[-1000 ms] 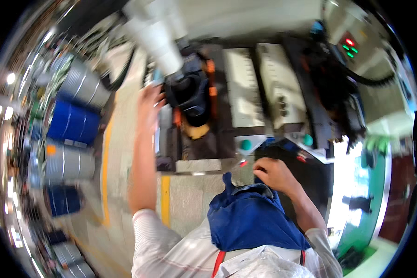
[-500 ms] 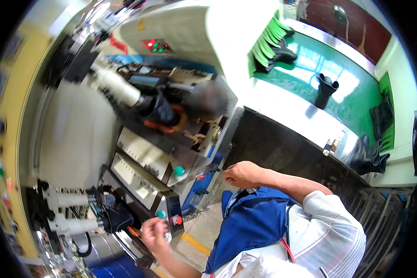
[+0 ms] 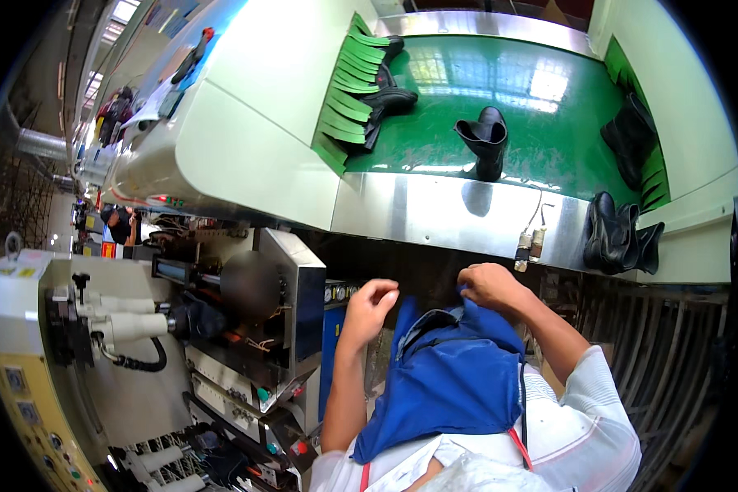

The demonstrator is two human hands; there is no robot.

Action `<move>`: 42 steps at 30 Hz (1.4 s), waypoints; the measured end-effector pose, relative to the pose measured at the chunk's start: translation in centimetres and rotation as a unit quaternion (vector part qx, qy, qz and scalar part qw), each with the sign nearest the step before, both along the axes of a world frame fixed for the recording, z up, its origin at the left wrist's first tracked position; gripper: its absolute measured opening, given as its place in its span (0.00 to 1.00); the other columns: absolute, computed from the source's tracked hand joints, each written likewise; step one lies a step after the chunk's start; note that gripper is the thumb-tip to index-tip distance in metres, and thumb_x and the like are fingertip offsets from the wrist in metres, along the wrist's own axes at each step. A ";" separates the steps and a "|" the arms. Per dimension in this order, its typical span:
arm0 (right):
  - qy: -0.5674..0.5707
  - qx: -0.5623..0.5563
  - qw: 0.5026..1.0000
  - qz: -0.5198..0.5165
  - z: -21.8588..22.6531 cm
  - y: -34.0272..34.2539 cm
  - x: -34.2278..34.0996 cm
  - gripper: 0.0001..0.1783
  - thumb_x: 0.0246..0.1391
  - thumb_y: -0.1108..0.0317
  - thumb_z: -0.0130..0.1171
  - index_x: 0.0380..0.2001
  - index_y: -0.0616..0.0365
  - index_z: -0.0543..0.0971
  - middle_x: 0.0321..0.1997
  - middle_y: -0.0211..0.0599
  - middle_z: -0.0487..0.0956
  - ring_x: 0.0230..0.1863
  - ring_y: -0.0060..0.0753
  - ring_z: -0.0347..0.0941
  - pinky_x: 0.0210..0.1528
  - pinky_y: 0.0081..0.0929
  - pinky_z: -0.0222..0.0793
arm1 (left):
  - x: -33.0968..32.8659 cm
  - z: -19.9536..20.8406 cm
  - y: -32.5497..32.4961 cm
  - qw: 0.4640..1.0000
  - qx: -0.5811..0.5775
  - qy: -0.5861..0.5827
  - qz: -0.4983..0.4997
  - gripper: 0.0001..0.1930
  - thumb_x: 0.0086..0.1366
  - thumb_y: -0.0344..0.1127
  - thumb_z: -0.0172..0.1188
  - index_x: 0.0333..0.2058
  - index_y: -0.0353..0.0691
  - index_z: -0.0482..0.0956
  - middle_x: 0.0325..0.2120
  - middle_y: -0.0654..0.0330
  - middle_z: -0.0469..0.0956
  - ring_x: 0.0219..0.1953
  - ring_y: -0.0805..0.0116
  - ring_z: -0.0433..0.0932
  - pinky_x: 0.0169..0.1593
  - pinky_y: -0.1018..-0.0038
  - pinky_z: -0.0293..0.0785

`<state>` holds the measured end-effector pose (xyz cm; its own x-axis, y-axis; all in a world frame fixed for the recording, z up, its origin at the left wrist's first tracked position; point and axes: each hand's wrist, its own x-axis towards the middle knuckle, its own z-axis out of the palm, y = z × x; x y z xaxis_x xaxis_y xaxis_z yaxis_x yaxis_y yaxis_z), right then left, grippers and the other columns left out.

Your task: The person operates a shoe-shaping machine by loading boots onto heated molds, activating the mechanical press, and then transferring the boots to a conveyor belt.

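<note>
Curling loosely, seemingly empty, the left hand (image 3: 372,307) hovers beside the blue apron (image 3: 455,377); the right hand (image 3: 497,287) bends at its upper edge, grip unclear. Beyond both, 1 black boot (image 3: 488,146) rests on the green conveyor (image 3: 562,135).

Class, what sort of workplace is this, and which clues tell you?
Probably a footwear factory: black boots on what looks like a green conveyor, green strip curtains at both ends, and machinery with white cylinders.
</note>
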<state>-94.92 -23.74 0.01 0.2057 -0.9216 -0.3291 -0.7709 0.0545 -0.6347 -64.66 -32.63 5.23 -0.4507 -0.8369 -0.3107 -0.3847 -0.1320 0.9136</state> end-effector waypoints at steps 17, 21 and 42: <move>0.179 -0.341 0.850 -0.358 1.9 -19.2 -16.4 0.08 0.60 0.76 0.61 0.42 0.57 0.84 0.45 0.45 0.83 0.49 0.55 0.79 0.50 0.45 0.77 | -28.4 -15.0 -29.5 0.974 -0.215 0.005 -0.076 0.12 0.65 0.31 0.66 0.46 0.36 0.85 0.42 0.50 0.84 0.43 0.53 0.84 0.51 0.61 0.80; 0.334 -0.210 0.882 -0.257 -2.3 -24.7 -21.6 0.09 0.58 0.72 0.61 0.42 0.54 0.86 0.45 0.43 0.84 0.51 0.54 0.80 0.50 0.44 0.79 | -24.3 -23.4 -39.0 0.955 -0.227 -0.191 -0.016 0.27 0.60 0.34 0.67 0.58 0.34 0.77 0.57 0.42 0.76 0.60 0.43 0.76 0.64 0.55 0.73; 0.196 -0.181 0.801 -0.536 -4.8 -29.3 -22.7 0.13 0.60 0.59 0.68 0.42 0.56 0.85 0.47 0.44 0.85 0.47 0.54 0.81 0.49 0.49 0.76 | -17.8 -29.5 -51.2 0.860 -0.253 -0.437 -0.072 0.16 0.74 0.46 0.58 0.48 0.38 0.81 0.40 0.39 0.86 0.42 0.34 0.85 0.47 0.43 0.79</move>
<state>-117.61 -53.08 -4.75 -0.8210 -0.5499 0.1534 -0.5485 0.6852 -0.4792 -82.49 -83.81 -24.26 -0.3390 -0.9200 -0.1965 -0.9333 0.3027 0.1931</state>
